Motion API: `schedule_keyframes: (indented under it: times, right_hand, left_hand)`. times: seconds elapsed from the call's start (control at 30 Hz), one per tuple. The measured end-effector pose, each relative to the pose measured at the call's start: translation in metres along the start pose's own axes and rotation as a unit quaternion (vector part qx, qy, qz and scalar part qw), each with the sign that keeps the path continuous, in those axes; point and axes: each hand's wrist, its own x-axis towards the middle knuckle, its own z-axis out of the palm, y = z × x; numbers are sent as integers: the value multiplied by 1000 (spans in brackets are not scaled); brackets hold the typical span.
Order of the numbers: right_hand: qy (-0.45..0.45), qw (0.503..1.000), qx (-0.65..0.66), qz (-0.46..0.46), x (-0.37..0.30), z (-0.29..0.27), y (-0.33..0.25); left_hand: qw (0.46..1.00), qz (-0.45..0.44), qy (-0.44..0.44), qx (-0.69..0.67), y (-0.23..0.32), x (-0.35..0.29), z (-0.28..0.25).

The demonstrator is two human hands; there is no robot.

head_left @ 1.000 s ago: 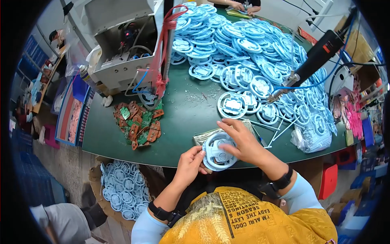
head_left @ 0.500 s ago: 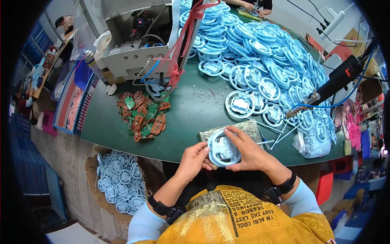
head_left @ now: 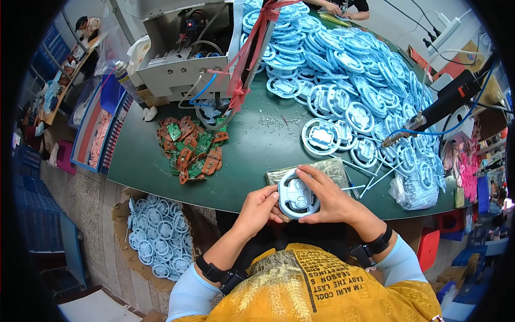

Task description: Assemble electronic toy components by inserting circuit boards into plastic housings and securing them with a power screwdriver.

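Head view: round blue wheel part point(head_left: 298, 199) face-up between both hands point(head_left: 300, 204).

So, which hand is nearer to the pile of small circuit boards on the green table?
The left hand is nearer. It holds the pale blue wheel-shaped part just right of and below the pile of circuit boards. The right hand grips the part's far side, farther from the pile.
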Motion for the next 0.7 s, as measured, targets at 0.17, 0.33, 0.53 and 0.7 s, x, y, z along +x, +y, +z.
schedule_keyframes:
  times: [0.17, 0.33, 0.53, 0.7]
  right_hand:
    - [0, 1000, 0, -8, 0, 0, 0]
    - [4, 1000, -10, -20, 1, -1, 0]
    - [-1, 1000, -22, -21, 0, 0, 1]
    - [5, 999, -28, -26, 0, 3, 1]
  left_hand:
    - [1000, -6, 0, 0, 0, 0, -1]
    - [1000, -10, -4, -2, 0, 1, -1]
    - [1000, -13, -8, -3, 2, 1, -1]
    - [1000, -25, -6, 4, 7, 4, -4]
